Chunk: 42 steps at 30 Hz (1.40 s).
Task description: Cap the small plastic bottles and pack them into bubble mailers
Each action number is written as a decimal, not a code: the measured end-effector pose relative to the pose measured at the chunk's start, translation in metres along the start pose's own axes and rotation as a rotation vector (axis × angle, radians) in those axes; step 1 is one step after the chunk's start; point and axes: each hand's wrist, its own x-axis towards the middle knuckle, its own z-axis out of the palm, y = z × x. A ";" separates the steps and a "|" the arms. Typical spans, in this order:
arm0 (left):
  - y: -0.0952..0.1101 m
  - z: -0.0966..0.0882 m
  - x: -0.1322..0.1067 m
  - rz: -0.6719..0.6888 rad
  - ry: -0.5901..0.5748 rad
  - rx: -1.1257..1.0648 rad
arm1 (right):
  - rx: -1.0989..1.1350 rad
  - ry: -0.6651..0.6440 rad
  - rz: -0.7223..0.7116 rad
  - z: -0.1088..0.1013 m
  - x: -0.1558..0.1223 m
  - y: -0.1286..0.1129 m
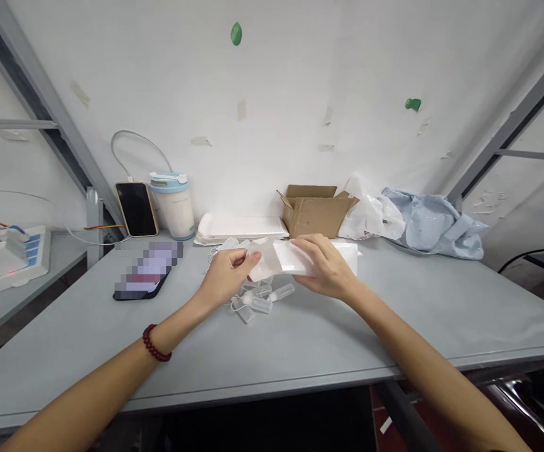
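Observation:
Above the middle of the table I hold a thin white sheet (pixel 263 258) between both hands. My left hand (pixel 225 275) is closed, with thumb and fingers pinching the sheet's left end. My right hand (pixel 325 265) grips a glossy white strip (pixel 291 258) at the right, thumb below and fingers on top. Whether strip and sheet are one piece, I cannot tell. Beneath my hands lies a loose pile of small clear plastic bottles (pixel 259 304) with thin white loops, partly hidden by the left hand and the sheet. Another white sheet (pixel 350 254) shows behind my right hand.
Along the wall stand a phone (pixel 137 209) on a cable, a blue-lidded cup (pixel 174 207), white trays (pixel 244 227), an open cardboard box (pixel 318 216), a white plastic bag (pixel 370 210) and a light blue cloth-like bundle (pixel 435 223). Another phone (pixel 149 270) lies left. A power strip (pixel 17 254) sits far left.

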 end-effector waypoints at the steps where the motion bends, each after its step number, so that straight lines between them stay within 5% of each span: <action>1: 0.001 0.000 0.000 0.017 0.006 0.030 | -0.019 0.004 0.020 -0.001 -0.001 0.004; 3: 0.001 0.000 -0.002 0.105 -0.017 0.115 | -0.054 0.009 0.079 -0.005 -0.002 0.012; 8: -0.008 0.011 -0.013 0.604 -0.279 0.528 | -0.049 -0.066 0.196 -0.011 -0.005 0.026; 11: -0.016 0.025 -0.021 0.706 -0.305 0.730 | -0.037 -0.137 0.197 -0.009 -0.006 0.026; 19: -0.021 0.044 -0.030 0.824 -0.312 0.812 | 0.015 -0.200 0.186 -0.001 -0.007 0.023; 23: -0.016 0.037 -0.026 0.798 -0.120 0.619 | 0.005 -0.232 0.218 -0.001 -0.007 0.027; 29: -0.008 0.001 -0.004 0.686 0.212 0.520 | 0.072 -0.257 0.221 -0.002 -0.006 0.022; 42: -0.014 -0.021 0.010 0.670 0.018 0.919 | 0.139 -0.278 0.192 -0.005 0.000 0.005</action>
